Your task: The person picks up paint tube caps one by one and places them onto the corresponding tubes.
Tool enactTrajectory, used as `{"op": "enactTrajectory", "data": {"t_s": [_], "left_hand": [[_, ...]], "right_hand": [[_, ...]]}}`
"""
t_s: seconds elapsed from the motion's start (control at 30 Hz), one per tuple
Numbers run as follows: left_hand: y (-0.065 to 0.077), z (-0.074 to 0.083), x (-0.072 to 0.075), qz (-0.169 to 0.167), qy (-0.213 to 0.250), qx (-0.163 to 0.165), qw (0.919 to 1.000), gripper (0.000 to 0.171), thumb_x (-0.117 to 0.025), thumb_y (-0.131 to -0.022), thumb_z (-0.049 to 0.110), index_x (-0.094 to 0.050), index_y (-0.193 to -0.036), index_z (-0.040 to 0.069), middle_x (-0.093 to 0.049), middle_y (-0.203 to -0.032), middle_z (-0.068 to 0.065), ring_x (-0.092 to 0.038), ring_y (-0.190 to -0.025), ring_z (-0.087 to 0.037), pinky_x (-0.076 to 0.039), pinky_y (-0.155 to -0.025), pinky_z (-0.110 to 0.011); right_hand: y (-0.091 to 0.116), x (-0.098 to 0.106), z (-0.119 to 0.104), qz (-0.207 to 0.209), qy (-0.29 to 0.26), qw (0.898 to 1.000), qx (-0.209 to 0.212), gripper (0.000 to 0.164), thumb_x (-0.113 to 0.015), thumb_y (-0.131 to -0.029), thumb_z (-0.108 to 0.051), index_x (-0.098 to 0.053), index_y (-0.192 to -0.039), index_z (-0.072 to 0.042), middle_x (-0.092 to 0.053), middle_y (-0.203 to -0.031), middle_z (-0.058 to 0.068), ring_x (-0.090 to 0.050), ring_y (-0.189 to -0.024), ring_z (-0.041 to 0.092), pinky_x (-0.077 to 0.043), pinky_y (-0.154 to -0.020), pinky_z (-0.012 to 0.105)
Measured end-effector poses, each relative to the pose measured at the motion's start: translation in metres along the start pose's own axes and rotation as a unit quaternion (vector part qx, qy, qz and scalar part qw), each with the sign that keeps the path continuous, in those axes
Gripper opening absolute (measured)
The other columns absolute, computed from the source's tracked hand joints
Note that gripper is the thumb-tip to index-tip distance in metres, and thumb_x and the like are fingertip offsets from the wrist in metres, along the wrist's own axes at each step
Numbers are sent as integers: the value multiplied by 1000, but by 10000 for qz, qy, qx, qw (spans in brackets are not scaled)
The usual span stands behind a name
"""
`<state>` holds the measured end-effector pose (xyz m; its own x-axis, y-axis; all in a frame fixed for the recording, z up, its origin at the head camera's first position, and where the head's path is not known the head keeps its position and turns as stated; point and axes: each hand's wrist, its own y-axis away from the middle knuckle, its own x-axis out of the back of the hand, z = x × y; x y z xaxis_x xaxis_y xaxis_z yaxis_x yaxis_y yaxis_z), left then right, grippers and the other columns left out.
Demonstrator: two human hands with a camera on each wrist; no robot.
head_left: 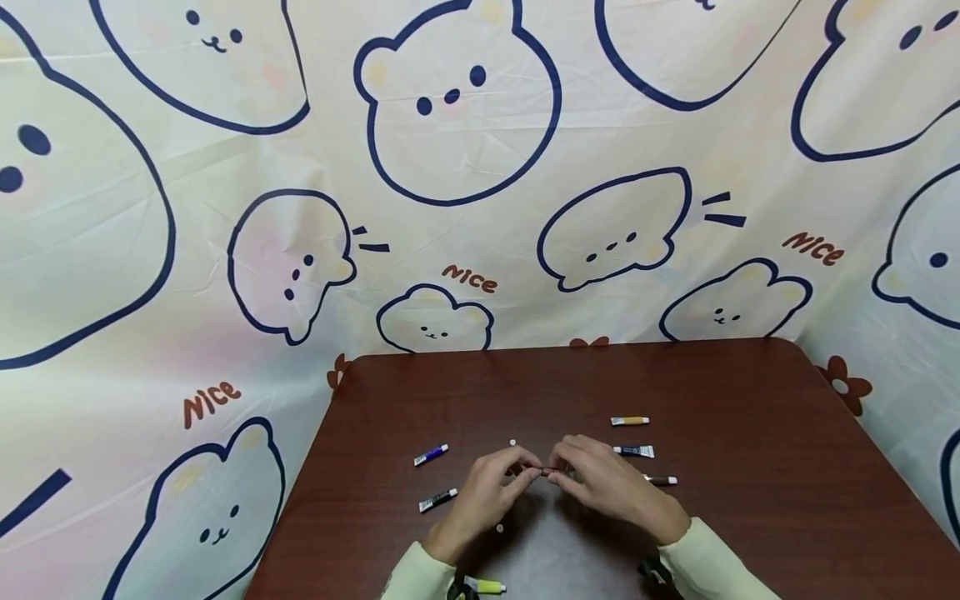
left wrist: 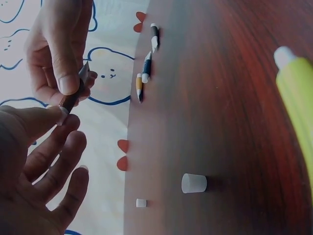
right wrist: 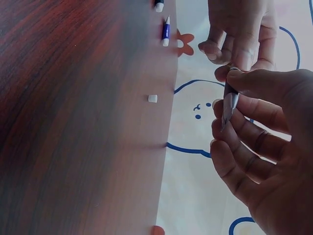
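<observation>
Both hands meet over the table, with a small dark brown paint tube [left wrist: 71,100] between them. My right hand [head_left: 611,479] pinches the tube's body between thumb and fingers. Its flat silvery crimped end [right wrist: 230,110] points back toward the right palm. At the opposite end, the thumb and forefinger of my left hand [head_left: 491,487] pinch the tip, mostly hiding it; the other left fingers are spread. Two loose white caps lie on the table by the left hand: a farther cap [head_left: 512,442] and a nearer cap [head_left: 500,528].
Left of the hands lie a purple-blue tube [head_left: 431,455] and a black tube [head_left: 438,500]. To the right are an ochre tube [head_left: 630,421], a dark blue tube [head_left: 634,451] and a dark tube [head_left: 662,481]. A yellow-green tube [head_left: 489,587] lies near the left sleeve. Patterned cloth [head_left: 450,250] hangs behind the table.
</observation>
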<state>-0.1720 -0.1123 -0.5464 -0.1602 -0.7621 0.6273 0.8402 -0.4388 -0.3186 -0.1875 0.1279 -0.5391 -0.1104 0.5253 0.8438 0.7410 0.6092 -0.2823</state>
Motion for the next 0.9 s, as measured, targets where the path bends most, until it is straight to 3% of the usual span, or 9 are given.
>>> {"op": "enactTrajectory", "data": {"t_s": [0.1, 0.33, 0.57, 0.8, 0.9], "left_hand": [[-1, 0, 0, 61, -184, -32, 9998, 7, -76, -104, 19, -76, -111, 17, -78, -100, 5, -70, -88, -4, -63, -79, -35], [0, 0, 0, 193, -968, -296, 9947, 11, -82, -99, 19, -76, -108, 21, -76, -95, 9, -68, -83, 2, -55, -77, -22], [0, -1, -2, 239, -772, -417, 9959, 14, -80, -101, 18, -76, -114, 14, -78, -97, 5, -69, -80, 0, -60, -72, -26], [2, -2, -3, 491, -1325, -388, 9892, 8, -76, -104, 29, -79, -105, 22, -76, -93, 12, -61, -75, 5, -40, -75, -19], [2, -2, -3, 394, -1323, -367, 9897, 6, -77, -104, 28, -78, -106, 23, -76, -94, 13, -61, -77, 6, -41, -77, -20]], "right_hand": [[0, 0, 0, 53, 28, 10000, 71, 7, -76, -105, -25, -70, -102, -22, -66, -97, -12, -58, -81, 3, -52, -68, 21], [1, 0, 0, 78, 113, 9999, 57, 9, -77, -104, -25, -70, -101, -23, -65, -97, -12, -57, -80, 3, -51, -67, 21], [0, 1, -1, 8, 132, 9998, -126, 9, -78, -104, -26, -70, -101, -23, -66, -96, -12, -54, -79, 0, -51, -67, 21], [-1, 2, -1, 44, 32, 9999, -89, 9, -78, -103, -24, -70, -102, -24, -66, -97, -12, -55, -81, 0, -52, -68, 22], [0, 2, 0, -1, 19, 10000, -82, 8, -77, -104, -25, -70, -102, -23, -66, -98, -12, -54, -80, -1, -51, -68, 22]]}}
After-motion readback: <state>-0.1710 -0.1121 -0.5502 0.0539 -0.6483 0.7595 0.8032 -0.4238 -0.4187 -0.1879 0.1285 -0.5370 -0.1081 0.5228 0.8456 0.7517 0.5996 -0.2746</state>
